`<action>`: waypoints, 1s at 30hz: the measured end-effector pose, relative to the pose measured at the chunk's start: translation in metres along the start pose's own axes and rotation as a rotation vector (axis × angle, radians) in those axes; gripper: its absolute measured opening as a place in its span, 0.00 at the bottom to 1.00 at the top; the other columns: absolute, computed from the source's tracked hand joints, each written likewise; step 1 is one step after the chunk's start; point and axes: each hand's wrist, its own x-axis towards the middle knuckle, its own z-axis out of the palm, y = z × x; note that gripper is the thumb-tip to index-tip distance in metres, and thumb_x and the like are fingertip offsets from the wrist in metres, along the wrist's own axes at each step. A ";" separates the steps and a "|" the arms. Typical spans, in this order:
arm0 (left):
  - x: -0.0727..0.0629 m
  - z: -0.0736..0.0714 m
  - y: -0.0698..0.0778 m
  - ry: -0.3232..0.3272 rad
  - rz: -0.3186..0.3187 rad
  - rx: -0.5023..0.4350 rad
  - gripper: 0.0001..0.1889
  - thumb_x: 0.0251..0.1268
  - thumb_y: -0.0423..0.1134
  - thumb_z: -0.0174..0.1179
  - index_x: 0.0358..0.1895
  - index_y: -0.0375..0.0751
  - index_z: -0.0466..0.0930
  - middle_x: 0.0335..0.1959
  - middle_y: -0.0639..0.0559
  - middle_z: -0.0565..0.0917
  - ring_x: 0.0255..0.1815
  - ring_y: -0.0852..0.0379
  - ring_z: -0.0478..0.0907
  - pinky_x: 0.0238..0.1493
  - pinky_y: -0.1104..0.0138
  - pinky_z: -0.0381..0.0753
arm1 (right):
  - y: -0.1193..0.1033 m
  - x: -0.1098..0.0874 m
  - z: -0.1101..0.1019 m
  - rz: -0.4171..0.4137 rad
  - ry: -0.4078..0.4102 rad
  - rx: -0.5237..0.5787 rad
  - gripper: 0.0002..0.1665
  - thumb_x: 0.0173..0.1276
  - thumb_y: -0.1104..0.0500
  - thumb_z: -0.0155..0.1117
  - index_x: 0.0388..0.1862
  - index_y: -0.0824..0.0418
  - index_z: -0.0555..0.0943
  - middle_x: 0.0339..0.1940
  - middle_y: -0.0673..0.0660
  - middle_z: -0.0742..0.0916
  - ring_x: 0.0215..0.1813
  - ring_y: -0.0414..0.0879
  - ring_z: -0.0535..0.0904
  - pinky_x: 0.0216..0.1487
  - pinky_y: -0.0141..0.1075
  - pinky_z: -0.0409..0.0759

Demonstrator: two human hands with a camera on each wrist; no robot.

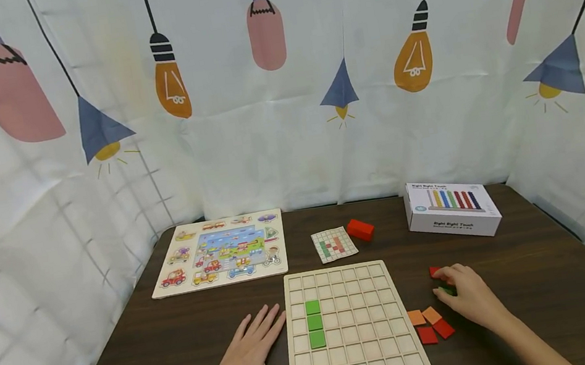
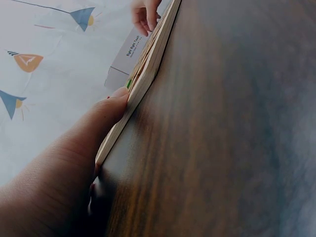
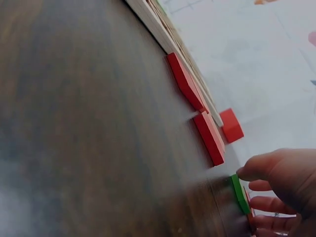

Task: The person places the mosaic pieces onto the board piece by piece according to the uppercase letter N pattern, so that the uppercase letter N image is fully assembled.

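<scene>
Gridded wooden board (image 1: 356, 354), left fingers (image 1: 276, 329) splayed, right fingers (image 1: 448, 273) seemingly pinching square green tile (image 3: 239, 195)

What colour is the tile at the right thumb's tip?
The tile is green, showing best in the right wrist view.

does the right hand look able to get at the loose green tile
Likely yes: the right hand is right at the green tile, its thumb by one end, and no other piece seems to lie on it.

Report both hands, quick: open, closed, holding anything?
Left hand: open, thumb on the pale rectangular wooden board.
Right hand: fingers around a flat green tile; whether its grip is closed cannot be told.
</scene>
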 end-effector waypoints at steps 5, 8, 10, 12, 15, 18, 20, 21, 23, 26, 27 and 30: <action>0.000 0.000 0.000 0.007 0.005 -0.008 0.52 0.46 0.77 0.46 0.73 0.50 0.49 0.72 0.50 0.52 0.72 0.48 0.44 0.64 0.47 0.42 | 0.002 -0.003 -0.001 0.009 -0.007 0.020 0.12 0.51 0.61 0.71 0.35 0.61 0.82 0.32 0.53 0.79 0.33 0.46 0.74 0.34 0.43 0.74; 0.000 0.001 0.000 0.009 0.011 -0.009 0.52 0.46 0.77 0.46 0.73 0.50 0.49 0.72 0.50 0.51 0.72 0.48 0.44 0.64 0.46 0.42 | 0.002 -0.005 -0.002 0.017 -0.032 0.030 0.12 0.52 0.58 0.72 0.35 0.60 0.82 0.31 0.52 0.79 0.32 0.44 0.73 0.32 0.40 0.74; 0.000 0.001 0.000 0.008 0.013 -0.007 0.52 0.47 0.77 0.46 0.73 0.50 0.49 0.72 0.50 0.51 0.72 0.48 0.44 0.64 0.46 0.42 | 0.002 -0.006 -0.003 0.014 -0.064 0.037 0.13 0.52 0.56 0.72 0.35 0.58 0.82 0.30 0.50 0.78 0.30 0.41 0.71 0.30 0.37 0.73; 0.000 0.001 0.000 0.009 0.014 -0.004 0.52 0.47 0.77 0.46 0.73 0.50 0.49 0.72 0.50 0.51 0.72 0.48 0.44 0.64 0.46 0.42 | 0.002 -0.007 -0.004 0.002 -0.097 0.050 0.13 0.52 0.55 0.72 0.35 0.57 0.81 0.29 0.48 0.77 0.28 0.38 0.69 0.28 0.34 0.71; 0.000 0.000 0.000 0.009 0.017 -0.003 0.52 0.47 0.77 0.46 0.73 0.50 0.48 0.72 0.50 0.51 0.72 0.48 0.43 0.64 0.47 0.42 | 0.000 -0.008 -0.004 -0.026 -0.132 0.074 0.12 0.53 0.56 0.71 0.35 0.56 0.80 0.28 0.46 0.76 0.26 0.36 0.67 0.26 0.31 0.69; 0.000 -0.001 0.000 0.009 0.019 -0.003 0.52 0.47 0.77 0.46 0.73 0.50 0.48 0.72 0.50 0.51 0.72 0.48 0.43 0.64 0.46 0.42 | -0.002 -0.009 -0.003 -0.046 -0.135 0.092 0.11 0.52 0.56 0.72 0.34 0.55 0.80 0.28 0.46 0.75 0.24 0.35 0.65 0.25 0.30 0.68; 0.000 -0.001 0.000 0.007 0.018 -0.004 0.52 0.47 0.76 0.46 0.73 0.49 0.48 0.72 0.50 0.51 0.72 0.48 0.43 0.64 0.46 0.42 | -0.003 -0.009 -0.003 -0.053 -0.130 0.097 0.11 0.52 0.57 0.72 0.34 0.55 0.81 0.27 0.46 0.74 0.24 0.35 0.65 0.24 0.30 0.68; 0.000 -0.001 0.000 0.005 0.017 -0.005 0.52 0.47 0.76 0.46 0.73 0.49 0.48 0.72 0.50 0.51 0.72 0.48 0.43 0.64 0.46 0.42 | -0.004 -0.009 -0.002 -0.055 -0.127 0.097 0.11 0.52 0.57 0.72 0.34 0.55 0.81 0.27 0.46 0.74 0.24 0.35 0.64 0.24 0.30 0.67; -0.001 -0.001 0.000 0.003 0.015 -0.007 0.52 0.47 0.76 0.46 0.73 0.49 0.48 0.72 0.50 0.51 0.72 0.48 0.43 0.64 0.46 0.42 | -0.005 -0.009 -0.001 -0.059 -0.116 0.086 0.11 0.51 0.57 0.73 0.33 0.55 0.81 0.26 0.45 0.74 0.24 0.36 0.64 0.24 0.29 0.67; -0.001 -0.001 0.000 0.001 0.014 -0.009 0.52 0.47 0.76 0.46 0.73 0.49 0.49 0.72 0.49 0.51 0.72 0.48 0.43 0.64 0.46 0.42 | -0.006 -0.009 0.000 -0.063 -0.091 0.072 0.12 0.49 0.58 0.73 0.33 0.54 0.81 0.26 0.44 0.73 0.25 0.36 0.64 0.23 0.29 0.66; -0.001 -0.001 0.000 0.002 0.015 -0.007 0.52 0.47 0.77 0.46 0.73 0.49 0.49 0.72 0.49 0.51 0.72 0.47 0.43 0.64 0.46 0.42 | -0.006 -0.009 0.000 -0.063 -0.082 0.068 0.12 0.49 0.58 0.73 0.32 0.54 0.81 0.26 0.44 0.73 0.25 0.36 0.65 0.23 0.29 0.66; -0.001 -0.001 0.000 0.004 0.017 -0.004 0.52 0.47 0.77 0.46 0.73 0.49 0.49 0.72 0.49 0.51 0.72 0.47 0.44 0.64 0.46 0.42 | -0.007 -0.009 0.000 -0.072 -0.055 0.070 0.11 0.48 0.59 0.73 0.32 0.54 0.81 0.26 0.44 0.73 0.26 0.37 0.65 0.23 0.28 0.66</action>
